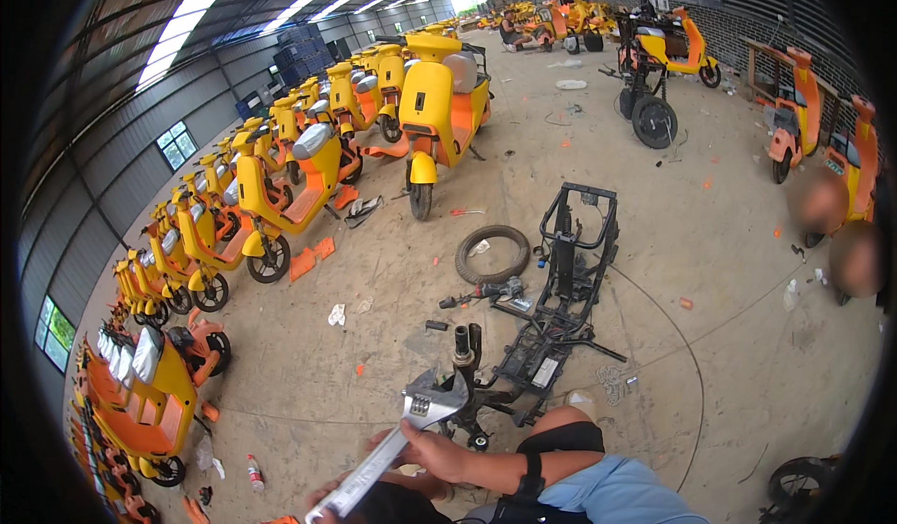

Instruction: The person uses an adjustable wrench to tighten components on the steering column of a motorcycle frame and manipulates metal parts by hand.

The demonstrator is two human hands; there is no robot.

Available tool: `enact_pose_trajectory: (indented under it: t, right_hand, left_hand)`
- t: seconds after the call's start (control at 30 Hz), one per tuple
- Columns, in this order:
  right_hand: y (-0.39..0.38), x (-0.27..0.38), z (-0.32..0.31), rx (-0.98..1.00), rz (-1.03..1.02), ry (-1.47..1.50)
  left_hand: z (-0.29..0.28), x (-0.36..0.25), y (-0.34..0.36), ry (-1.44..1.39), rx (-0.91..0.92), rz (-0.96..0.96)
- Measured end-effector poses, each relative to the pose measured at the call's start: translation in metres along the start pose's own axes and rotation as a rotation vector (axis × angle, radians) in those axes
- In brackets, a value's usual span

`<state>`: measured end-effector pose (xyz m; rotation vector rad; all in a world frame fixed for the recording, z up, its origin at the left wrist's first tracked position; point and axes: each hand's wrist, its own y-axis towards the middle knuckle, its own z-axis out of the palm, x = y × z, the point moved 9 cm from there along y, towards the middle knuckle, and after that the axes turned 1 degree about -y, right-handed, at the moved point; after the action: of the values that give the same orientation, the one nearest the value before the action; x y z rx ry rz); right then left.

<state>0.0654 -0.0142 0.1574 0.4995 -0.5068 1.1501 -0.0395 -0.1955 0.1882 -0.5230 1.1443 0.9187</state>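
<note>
A large silver adjustable wrench (374, 468) slants across the lower middle of the head view. My right hand (434, 456) grips its handle just below the jaw, thumb along the near side. Down at the handle's end, my left hand (322, 507) is closed on it, partly cut off by the lower edge. The wrench's jaw lies against the steering tube (462, 356) of a bare black scooter frame (551, 337); whether it clamps the tube, I cannot tell. This frame lies on the floor before me, its front end near my knees.
Beyond the frame lie a loose tyre (492, 253) and a tangle of dark parts (486, 292). Rows of yellow and orange scooters (434, 104) fill the left. A partly stripped scooter (652, 118) stands at the far right. A plastic bottle (255, 473) lies lower left.
</note>
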Motion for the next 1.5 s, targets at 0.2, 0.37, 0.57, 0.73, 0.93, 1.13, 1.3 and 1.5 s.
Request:
enact_pose_trajectory:
  t: [0.2,0.37,0.57,0.73,0.93,1.13,1.3,1.5]
  right_hand:
    - [-0.059,0.018,-0.046,-0.163,0.038,-0.095]
    - [-0.107,0.029,-0.071,-0.222,0.027,-0.174]
    - [-0.13,0.038,-0.082,-0.304,0.02,-0.07]
    - [-0.127,0.056,-0.078,-0.296,0.009,-0.083]
    - [-0.118,0.063,-0.09,-0.35,0.052,-0.123]
    - [-0.107,0.071,-0.107,-0.374,0.02,-0.167]
    - [-0.1,0.073,-0.121,-0.351,0.074,-0.159]
    - [-0.1,0.078,-0.129,-0.338,0.148,-0.175]
  left_hand:
    - [0.137,-0.04,-0.106,0.576,0.895,0.877]
    - [0.196,-0.013,-0.157,0.577,1.286,0.974]
    - [0.25,-0.011,-0.19,0.518,1.446,1.001]
    - [0.273,-0.001,-0.193,0.567,1.453,1.012]
    - [0.272,0.011,-0.177,0.561,1.402,0.903]
    - [0.283,0.016,-0.162,0.558,1.361,0.861]
    - [0.293,0.024,-0.158,0.584,1.311,0.86]
    - [0.305,0.035,-0.158,0.644,1.366,0.843]
